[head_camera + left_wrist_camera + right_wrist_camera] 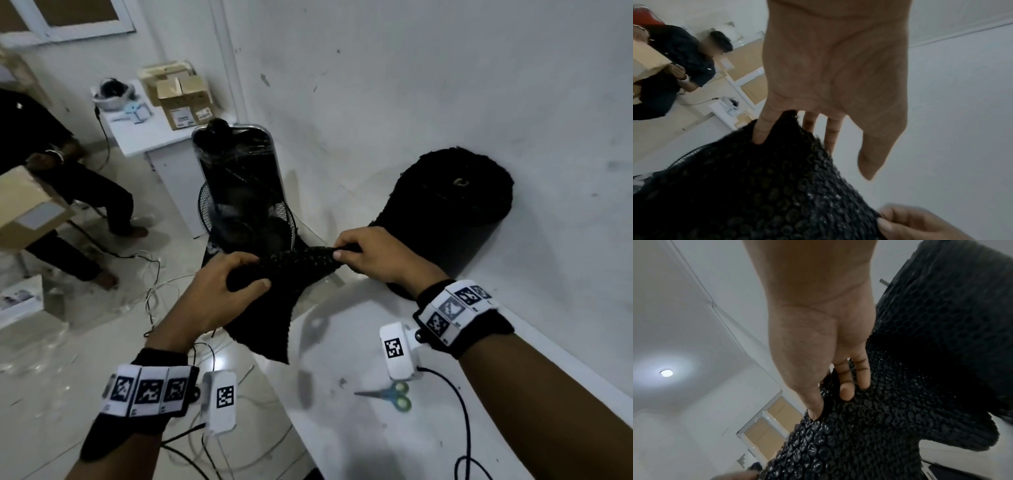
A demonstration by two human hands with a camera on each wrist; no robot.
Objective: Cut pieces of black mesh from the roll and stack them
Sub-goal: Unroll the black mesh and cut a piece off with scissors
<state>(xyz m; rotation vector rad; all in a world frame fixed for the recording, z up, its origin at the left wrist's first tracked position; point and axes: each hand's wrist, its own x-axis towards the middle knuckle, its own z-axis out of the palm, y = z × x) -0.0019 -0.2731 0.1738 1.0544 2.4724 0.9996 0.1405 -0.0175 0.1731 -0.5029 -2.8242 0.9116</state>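
Currently, roll (pixel 452 209): at 1 o'clock, nearer the right hand (pixel 373 253).
Mesh (pixel 294 263) axis: 8-to-2 o'clock between hands.
Hands: right and left hand (pixel 222 284) both clutch it.
Scissors (pixel 387 395): 5 o'clock, untouched.

Black wristbands (pixel 463 313), square-code tags, white camera boxes (pixel 400 350), black cables.

One mesh roll (pixel 452 212) upright on white table (pixel 342 428), one loose mesh length (pixel 274 291) off it; two hands on mesh: left hand (pixel 219 291), right hand (pixel 376 257); one pair of scissors (pixel 390 395); one floor fan (pixel 246 219); one seated person (pixel 68 178); several cardboard boxes (pixel 181 99), exact count unclear
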